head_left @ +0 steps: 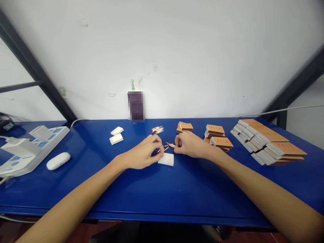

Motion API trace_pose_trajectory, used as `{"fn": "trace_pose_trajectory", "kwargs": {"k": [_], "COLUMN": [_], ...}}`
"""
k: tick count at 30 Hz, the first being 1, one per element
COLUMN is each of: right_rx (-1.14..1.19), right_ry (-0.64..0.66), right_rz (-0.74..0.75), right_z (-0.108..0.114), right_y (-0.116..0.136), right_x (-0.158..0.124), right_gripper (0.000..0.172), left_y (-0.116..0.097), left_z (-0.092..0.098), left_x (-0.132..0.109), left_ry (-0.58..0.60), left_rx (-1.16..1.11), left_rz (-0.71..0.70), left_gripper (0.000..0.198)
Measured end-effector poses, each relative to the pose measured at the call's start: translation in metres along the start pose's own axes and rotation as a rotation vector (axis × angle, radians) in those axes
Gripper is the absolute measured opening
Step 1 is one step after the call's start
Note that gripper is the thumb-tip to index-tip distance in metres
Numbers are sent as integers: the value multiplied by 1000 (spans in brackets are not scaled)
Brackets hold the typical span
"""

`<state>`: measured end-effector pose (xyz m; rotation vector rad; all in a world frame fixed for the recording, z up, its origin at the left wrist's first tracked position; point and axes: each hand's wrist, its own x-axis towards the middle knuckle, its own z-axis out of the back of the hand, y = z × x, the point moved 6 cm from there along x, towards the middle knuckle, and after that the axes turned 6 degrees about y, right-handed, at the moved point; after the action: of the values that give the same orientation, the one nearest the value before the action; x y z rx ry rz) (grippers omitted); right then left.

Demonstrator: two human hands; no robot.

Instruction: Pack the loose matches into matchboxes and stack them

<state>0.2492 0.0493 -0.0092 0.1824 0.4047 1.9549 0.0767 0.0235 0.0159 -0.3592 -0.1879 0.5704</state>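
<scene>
Red-tipped matches stick out to the left from my right hand, whose fingers are closed on them. Close by on the left, my left hand is bent, thumb and fingertips nearly together; what lies between them is too small to make out. Its fingertips are at the upper left edge of a white matchbox tray, which lies on the blue table just below both hands. A loose match shows between the hands. Behind my left hand lies a small pile of matches.
Two white trays lie at the left. Orange matchboxes sit behind my right hand, with more small stacks and a large stack farther right. A power strip and a white oval case occupy the left side.
</scene>
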Motion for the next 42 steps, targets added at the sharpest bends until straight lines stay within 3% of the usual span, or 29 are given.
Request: {"fn": "trace_pose_trajectory", "kwargs": {"k": [4, 7, 10, 17, 21, 29, 34, 37, 42], "right_rx": [-20, -12, 1, 28, 87, -15, 21, -36, -51], "right_ry": [-20, -9, -9, -34, -59, 1, -58, -100, -13], "right_rz": [-32, -25, -20, -11, 76, 175, 232, 148, 106], "right_z": [5, 5, 4, 14, 22, -1, 9, 17, 8], "right_y": [0, 2, 3, 11, 29, 63, 54, 36, 12], "right_x": [-5, -7, -7, -14, -25, -33, -33, -29, -18], "right_gripper": [10, 7, 6, 5, 6, 7, 8, 8, 14], "left_y": [-15, -3, 14, 28, 28, 26, 30, 33, 34], "left_z": [-10, -9, -10, -14, -12, -4, 1, 2, -3], "left_x": [0, 1, 4, 16, 20, 19, 11, 5, -6], "left_ry": [-8, -126, -182, -178, -182, -103, -5, 22, 61], "left_rx": [-45, -68, -42, -33, -25, -49, -21, 98, 246], "left_rz": [-31, -10, 51, 172, 239, 209, 238, 234, 213], "left_gripper": [19, 29, 27, 25, 28, 12, 14, 16, 22]}}
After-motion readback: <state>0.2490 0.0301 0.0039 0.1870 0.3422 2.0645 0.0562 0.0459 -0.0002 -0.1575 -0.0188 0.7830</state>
